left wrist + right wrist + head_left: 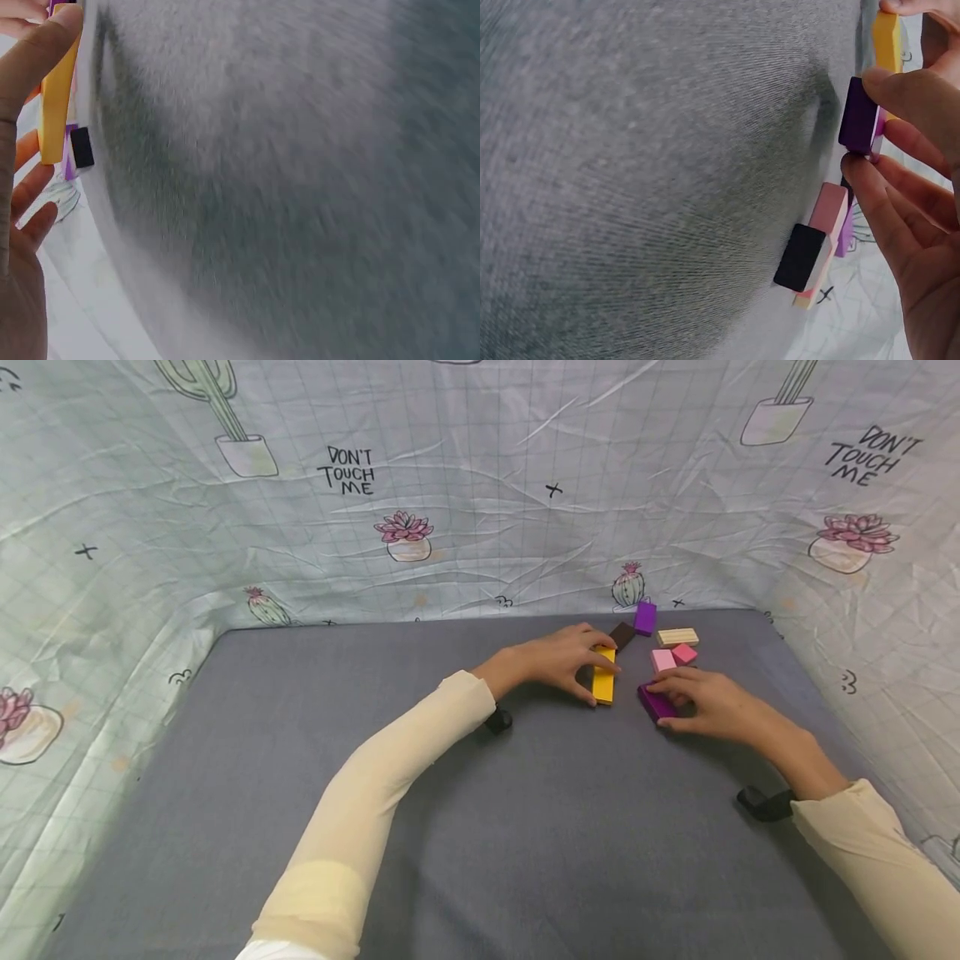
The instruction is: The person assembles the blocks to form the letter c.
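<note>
My left hand point(558, 658) grips a long yellow block point(603, 685), thumb at its near end and fingers toward the far end; the left wrist view shows the thumb on the yellow block point(55, 112) too. Just to the right, a dark purple block point(657, 703) lies tilted on the grey cloth, pinched between the thumb and fingers of my right hand point(712, 703). In the right wrist view, the purple block point(859, 116) has the thumb on one end and a fingertip at the other. A small gap separates the two held blocks.
Behind the hands lie a dark brown block point(622, 636), another purple block point(645, 618), a ridged beige block point(677, 637), a light pink block point(663, 661) and a darker pink one point(684, 654). A black block point(801, 259) shows beside them. Printed cloth walls point(480, 527) enclose the table.
</note>
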Tool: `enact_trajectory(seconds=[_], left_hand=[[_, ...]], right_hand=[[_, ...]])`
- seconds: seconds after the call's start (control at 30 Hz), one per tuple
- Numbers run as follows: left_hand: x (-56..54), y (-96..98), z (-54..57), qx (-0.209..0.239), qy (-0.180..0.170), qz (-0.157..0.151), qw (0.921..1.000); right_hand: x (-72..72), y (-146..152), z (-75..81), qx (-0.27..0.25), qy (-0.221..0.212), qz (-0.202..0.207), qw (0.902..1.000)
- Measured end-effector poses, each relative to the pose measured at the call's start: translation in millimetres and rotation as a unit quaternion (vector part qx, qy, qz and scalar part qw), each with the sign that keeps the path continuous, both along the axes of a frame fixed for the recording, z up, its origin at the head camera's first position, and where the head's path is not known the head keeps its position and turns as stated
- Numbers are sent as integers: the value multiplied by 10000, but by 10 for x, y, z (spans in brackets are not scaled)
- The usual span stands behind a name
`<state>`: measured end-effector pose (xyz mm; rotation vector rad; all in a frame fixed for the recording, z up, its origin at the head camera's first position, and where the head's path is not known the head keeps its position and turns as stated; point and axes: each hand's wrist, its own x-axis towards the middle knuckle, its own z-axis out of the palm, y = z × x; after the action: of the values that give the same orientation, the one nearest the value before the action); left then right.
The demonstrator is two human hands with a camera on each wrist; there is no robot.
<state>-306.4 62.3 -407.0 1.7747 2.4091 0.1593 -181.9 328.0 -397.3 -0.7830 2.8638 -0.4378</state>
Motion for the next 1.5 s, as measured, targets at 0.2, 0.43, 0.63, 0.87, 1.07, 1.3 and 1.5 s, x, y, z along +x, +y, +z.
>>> enact_trajectory(seconds=[0.2, 0.43, 0.63, 0.87, 1.07, 1.3, 1.5], left_hand=[[-10, -276, 68, 241, 106, 82, 9996], [6, -706, 126, 335, 252, 296, 9987], [65, -1065, 137, 309, 360, 458, 9978], [131, -1452, 121, 221, 398, 732, 9963], [193, -1682, 125, 310, 311, 889, 9951], [274, -1885, 105, 394, 293, 1019, 9936], [302, -2008, 73, 401, 346, 1092, 9926]], right_hand=[[6, -48, 44, -1, 263, 209, 9994], [5, -112, 56, -174, 809, 643, 9945], [-19, -202, 48, -269, 582, 686, 9956], [-55, -367, 50, -559, 694, 1028, 9907], [-91, -514, 22, -816, 1077, 1383, 9811], [-136, -667, 13, -964, 1255, 1763, 9715], [-150, -771, 25, -877, 1144, 1818, 9727]])
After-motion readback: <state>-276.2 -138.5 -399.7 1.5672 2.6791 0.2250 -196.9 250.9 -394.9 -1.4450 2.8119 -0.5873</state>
